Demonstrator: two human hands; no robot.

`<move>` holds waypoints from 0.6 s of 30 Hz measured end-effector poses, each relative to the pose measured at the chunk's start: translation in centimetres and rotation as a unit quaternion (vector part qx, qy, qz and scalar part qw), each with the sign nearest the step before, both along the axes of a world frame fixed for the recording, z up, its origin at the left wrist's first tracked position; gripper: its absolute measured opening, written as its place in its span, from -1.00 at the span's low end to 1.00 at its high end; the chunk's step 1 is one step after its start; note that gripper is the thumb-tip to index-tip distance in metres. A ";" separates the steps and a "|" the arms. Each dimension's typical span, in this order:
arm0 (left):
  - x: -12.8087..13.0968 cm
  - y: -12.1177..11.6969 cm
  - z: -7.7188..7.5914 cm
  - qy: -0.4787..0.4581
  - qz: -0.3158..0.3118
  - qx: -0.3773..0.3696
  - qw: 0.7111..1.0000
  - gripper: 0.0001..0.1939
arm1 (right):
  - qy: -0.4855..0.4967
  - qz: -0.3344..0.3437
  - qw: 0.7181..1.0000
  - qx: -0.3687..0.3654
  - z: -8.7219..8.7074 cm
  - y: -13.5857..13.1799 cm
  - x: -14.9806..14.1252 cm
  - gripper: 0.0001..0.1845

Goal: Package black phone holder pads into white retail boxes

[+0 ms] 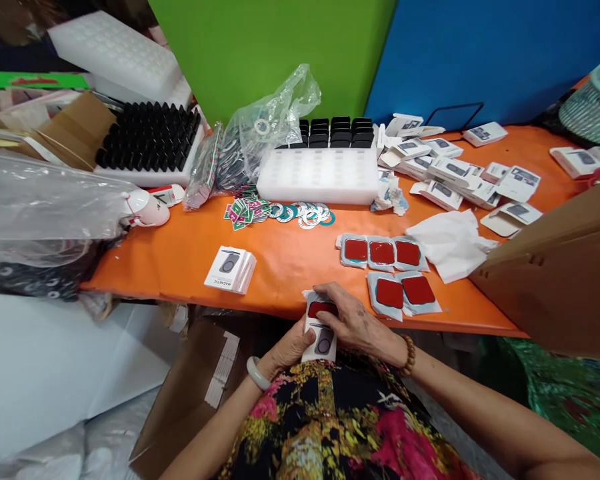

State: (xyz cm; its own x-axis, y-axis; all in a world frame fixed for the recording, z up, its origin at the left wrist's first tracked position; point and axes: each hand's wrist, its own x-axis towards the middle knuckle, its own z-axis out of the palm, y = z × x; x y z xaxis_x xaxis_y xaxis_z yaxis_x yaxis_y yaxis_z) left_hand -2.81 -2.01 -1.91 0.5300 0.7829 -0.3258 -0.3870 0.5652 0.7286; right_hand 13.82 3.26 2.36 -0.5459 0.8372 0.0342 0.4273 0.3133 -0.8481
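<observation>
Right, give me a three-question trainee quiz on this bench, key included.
1. Count: how many red-faced pieces lie on the orange table?
2. True or false: the left hand is gripping a mesh basket.
3. Fill in: the upside-down word on the stacked white boxes reads ____.

Key: 1. Five, three in the farther row and two in the nearer. 2. False; it holds a printed white box. 3. MAGNETIC.

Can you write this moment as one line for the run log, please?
left hand: holding white box | right hand: gripping red-faced packet at box's end | orange table: five more red-faced packets
</observation>
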 end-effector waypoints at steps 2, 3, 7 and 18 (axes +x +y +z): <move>-0.2 0.0 0.1 0.018 -0.002 0.019 1.000 -0.19 | 0.007 0.003 1.000 -0.004 0.0 -0.5 -0.1 -0.67; -0.2 0.0 0.2 0.026 0.000 0.028 0.999 -0.19 | 0.009 0.009 1.000 -0.002 0.0 -0.8 -0.1 -0.68; -0.6 -0.3 0.0 0.031 0.014 0.035 0.999 -0.27 | -0.001 0.020 0.999 0.026 0.1 -2.5 -0.3 -0.70; -1.2 -1.1 1.7 0.160 0.179 0.071 0.968 -0.53 | -0.012 0.010 1.000 -0.011 0.7 -1.9 0.6 -0.81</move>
